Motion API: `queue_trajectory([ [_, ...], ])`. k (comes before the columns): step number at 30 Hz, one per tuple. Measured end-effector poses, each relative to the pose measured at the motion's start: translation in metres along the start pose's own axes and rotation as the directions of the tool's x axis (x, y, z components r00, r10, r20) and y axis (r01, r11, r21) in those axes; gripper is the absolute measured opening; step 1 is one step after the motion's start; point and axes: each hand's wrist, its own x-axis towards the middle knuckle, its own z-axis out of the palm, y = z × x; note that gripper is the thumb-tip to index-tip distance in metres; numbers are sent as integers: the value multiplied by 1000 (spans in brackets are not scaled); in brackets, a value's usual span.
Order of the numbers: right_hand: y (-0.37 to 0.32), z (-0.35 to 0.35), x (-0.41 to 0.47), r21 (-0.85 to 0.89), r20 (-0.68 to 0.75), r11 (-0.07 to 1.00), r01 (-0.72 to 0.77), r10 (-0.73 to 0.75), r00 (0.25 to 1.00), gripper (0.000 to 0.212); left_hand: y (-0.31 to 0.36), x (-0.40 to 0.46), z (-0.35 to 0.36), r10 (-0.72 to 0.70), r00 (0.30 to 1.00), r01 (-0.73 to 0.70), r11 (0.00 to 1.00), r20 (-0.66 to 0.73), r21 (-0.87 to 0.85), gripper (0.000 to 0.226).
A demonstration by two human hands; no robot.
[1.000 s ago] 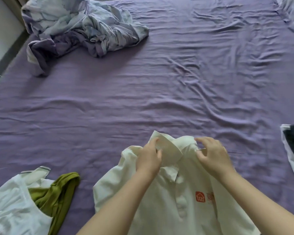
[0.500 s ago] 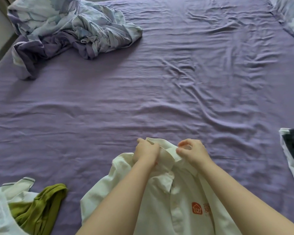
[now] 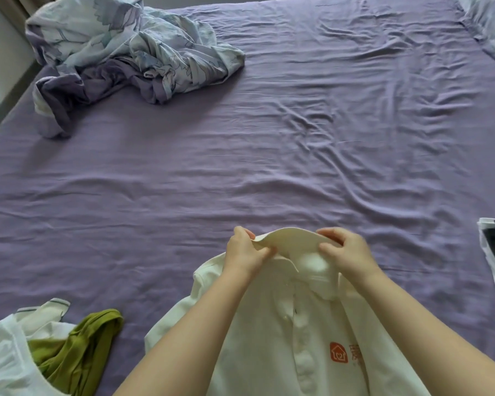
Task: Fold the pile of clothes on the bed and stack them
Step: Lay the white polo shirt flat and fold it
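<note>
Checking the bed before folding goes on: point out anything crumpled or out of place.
The floral blanket lies bunched at the far left corner. A green garment sits crumpled on white clothes near left. The white polo shirt is unfolded, its collar pinched by left hand and right hand.

The light is soft and even, like daylight, and rather dim than bright. It seems to come from the upper part of the frame, because the crumpled blanket (image 3: 132,55) in the upper left throws a soft shadow toward the lower side, onto the purple sheet (image 3: 269,172). The wrinkles of the sheet show gentle shading, with no hard edges. There is no strong glare; only the white shirt (image 3: 269,338) at the bottom centre looks a little washed out, so its weave is hard to see. The picture is slightly soft everywhere. The wide lens bends the edges: the bed (image 3: 17,95) border in the upper left curves, and the corners look stretched.
</note>
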Motion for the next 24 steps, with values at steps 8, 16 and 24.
queue_trajectory([
  [8,-43,25,17,-408,370,793,452,-308,876,68,-7,-10,-20,46,995,-7,917,87,-398,58],
  [16,-71,38,41,-16,613,950,312,-237,753,9,-33,-25,-43,-2,988,102,761,155,-641,24],
  [24,-72,60,44,-79,450,968,238,-178,875,17,-39,-35,-27,-148,986,161,730,76,-665,19],
])
